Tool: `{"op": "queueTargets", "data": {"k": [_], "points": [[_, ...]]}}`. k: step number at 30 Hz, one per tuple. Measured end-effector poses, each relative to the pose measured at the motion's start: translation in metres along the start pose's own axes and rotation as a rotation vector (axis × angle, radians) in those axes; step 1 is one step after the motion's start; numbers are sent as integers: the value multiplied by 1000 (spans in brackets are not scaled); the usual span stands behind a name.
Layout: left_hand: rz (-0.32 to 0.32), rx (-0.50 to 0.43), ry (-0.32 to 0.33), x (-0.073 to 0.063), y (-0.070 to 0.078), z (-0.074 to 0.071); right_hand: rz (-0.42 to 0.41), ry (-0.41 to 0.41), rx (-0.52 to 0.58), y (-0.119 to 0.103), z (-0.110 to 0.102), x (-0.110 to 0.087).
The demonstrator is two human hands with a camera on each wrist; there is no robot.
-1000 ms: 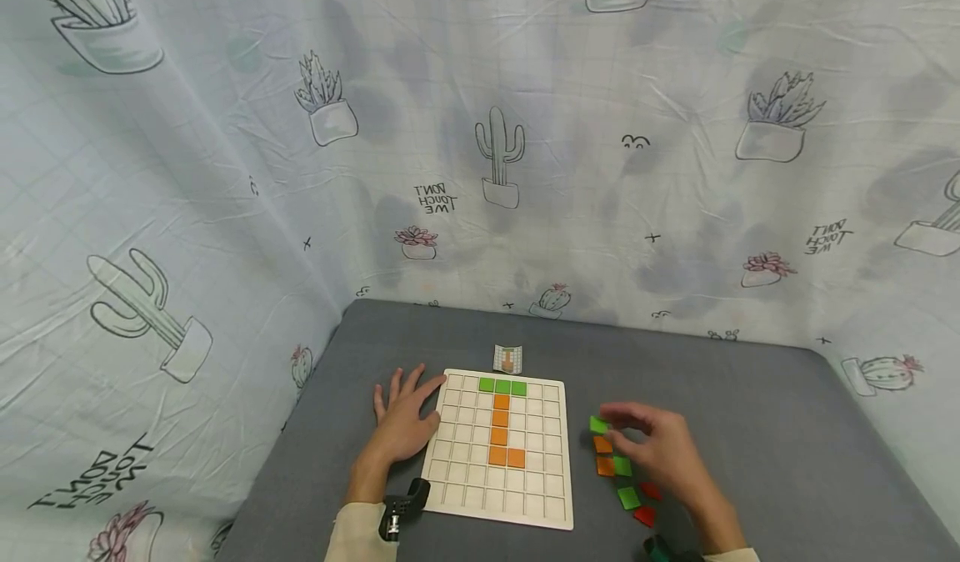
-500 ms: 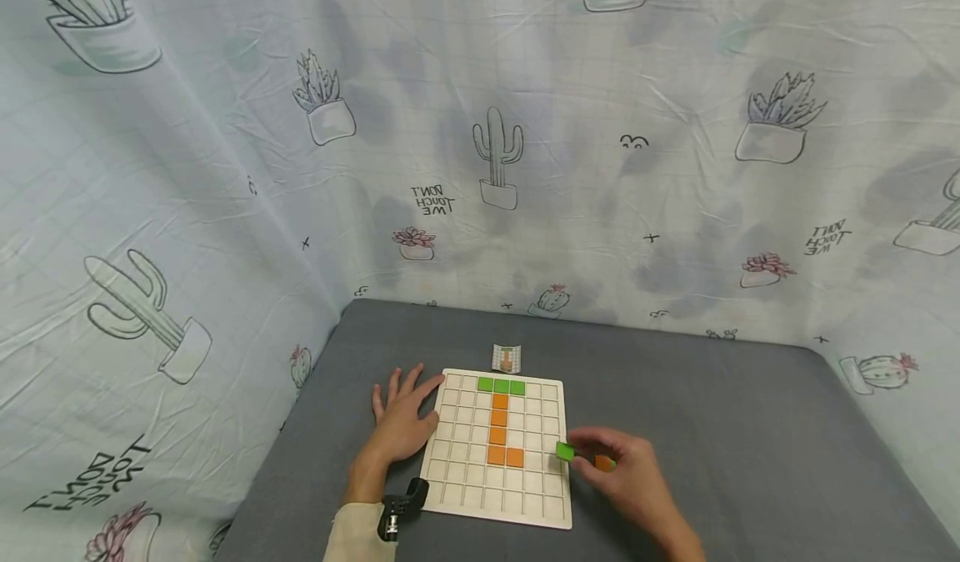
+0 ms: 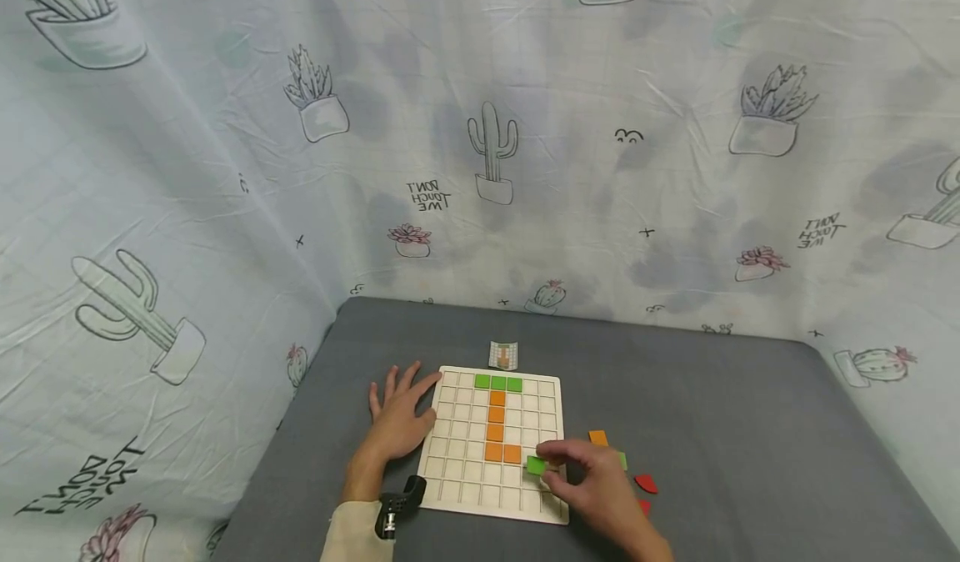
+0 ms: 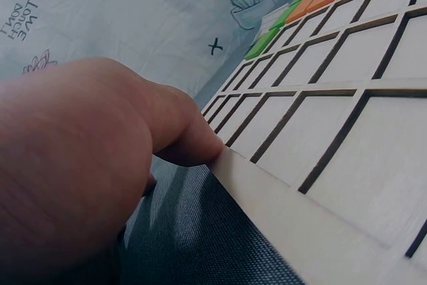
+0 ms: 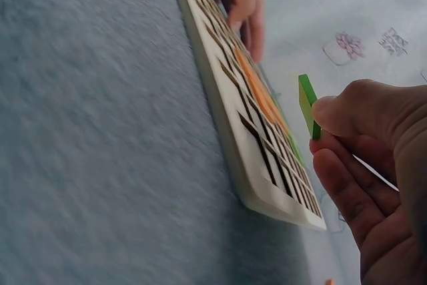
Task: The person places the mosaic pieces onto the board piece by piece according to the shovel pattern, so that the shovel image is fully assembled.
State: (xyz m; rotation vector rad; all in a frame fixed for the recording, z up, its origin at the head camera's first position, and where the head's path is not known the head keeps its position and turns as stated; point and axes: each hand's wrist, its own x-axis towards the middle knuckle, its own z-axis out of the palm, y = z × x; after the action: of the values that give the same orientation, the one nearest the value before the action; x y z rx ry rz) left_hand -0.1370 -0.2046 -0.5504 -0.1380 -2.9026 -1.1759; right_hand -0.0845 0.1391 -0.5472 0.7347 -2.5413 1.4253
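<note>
1 thin green tile point(image 3: 536, 465) is pinched — above the pale gridded board point(image 3: 471, 494).

Soft light overall; the tabletop point(image 5: 100, 131) blurs (right wrist view).

Green tile point(image 3: 536, 465) — cream gridded board point(image 3: 468, 493)

The right hand point(image 3: 600, 485) partly hides its green tile point(image 3: 536, 465) — seemingly along one edge.
</note>
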Motion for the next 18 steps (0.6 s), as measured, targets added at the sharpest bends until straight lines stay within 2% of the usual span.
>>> {"op": "queueTargets", "data": {"k": [5, 14, 18], "points": [[-3, 8, 6, 0, 1, 1, 44, -36, -7, -4, 8, 0], [-9, 13, -2, -1, 1, 0, -53, -44, -67, -6, 20, 2], [-7, 11, -1, -1, 1, 0, -67, -53, -93, -6, 23, 2]]}}
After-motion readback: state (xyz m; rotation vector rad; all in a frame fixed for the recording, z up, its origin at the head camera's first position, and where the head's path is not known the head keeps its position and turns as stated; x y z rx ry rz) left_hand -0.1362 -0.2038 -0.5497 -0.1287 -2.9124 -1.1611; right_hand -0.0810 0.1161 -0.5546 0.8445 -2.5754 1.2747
